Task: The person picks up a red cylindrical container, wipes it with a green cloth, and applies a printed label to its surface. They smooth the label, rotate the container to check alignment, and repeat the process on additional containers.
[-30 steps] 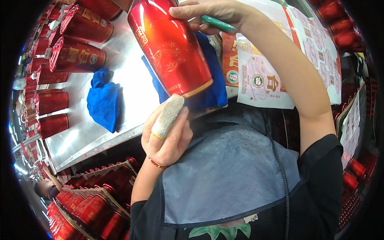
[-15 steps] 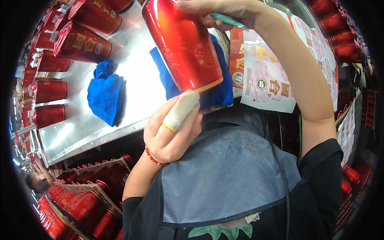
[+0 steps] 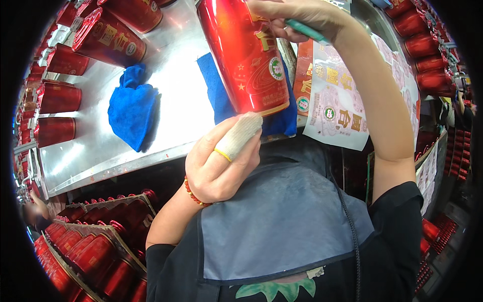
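A glossy red bottle-like container (image 3: 241, 55) with gold stars, gold lettering and a round green-and-white emblem is tilted in front of me, above a folded blue cloth (image 3: 211, 85). My left hand (image 3: 221, 156) grips its lower end with curled fingers. A knitted finger cover (image 3: 240, 135) with a yellow edge sits on one of its fingers. My right hand (image 3: 302, 20) is at the container's upper part, thumb along its side. Tucked in that hand is a slim teal tool (image 3: 307, 31), its kind unclear. The container's top is cut off by the upper edge.
A crumpled blue cloth (image 3: 133, 113) lies on the shiny metal table (image 3: 176, 95). Several red containers (image 3: 108, 40) line the table's left side. Printed decal sheets (image 3: 338, 108) lie at the right. More containers stand in trays (image 3: 95, 251) at the lower left.
The container has turned in my hands; the round emblem and gold lettering now face me. My head view has shifted slightly, and both hands remain on the container.
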Available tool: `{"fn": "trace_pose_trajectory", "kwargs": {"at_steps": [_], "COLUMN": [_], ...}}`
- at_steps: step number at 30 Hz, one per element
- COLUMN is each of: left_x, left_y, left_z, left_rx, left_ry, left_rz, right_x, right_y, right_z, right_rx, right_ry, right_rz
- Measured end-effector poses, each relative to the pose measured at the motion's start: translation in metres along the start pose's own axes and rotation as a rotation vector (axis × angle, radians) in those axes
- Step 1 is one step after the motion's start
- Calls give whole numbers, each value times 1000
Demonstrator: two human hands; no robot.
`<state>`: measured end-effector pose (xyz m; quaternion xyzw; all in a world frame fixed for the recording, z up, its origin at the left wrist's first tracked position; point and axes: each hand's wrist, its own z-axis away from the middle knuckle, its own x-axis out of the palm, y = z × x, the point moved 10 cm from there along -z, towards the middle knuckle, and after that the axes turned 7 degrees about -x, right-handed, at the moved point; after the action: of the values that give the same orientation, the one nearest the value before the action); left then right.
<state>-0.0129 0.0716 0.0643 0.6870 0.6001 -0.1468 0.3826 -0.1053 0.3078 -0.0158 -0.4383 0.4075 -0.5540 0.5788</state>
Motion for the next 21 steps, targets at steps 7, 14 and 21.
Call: {"fn": "trace_pose_trajectory", "kwargs": {"at_steps": [7,14,21], "left_x": [0,-3,-1], "left_y": [-1,2,-3], "left_z": [1,-5,-2], "left_rx": [-4,12,-41], "left_ry": [9,-6,-27], "left_rz": [-4,-7,4], "right_x": [25,12,23], "right_y": [-18,-17,-10], "right_z": [5,3,1], "right_rx": [-224,-185,-246], "right_ry": [14,-43,-8], "right_rz": [-109,-49,-201]}}
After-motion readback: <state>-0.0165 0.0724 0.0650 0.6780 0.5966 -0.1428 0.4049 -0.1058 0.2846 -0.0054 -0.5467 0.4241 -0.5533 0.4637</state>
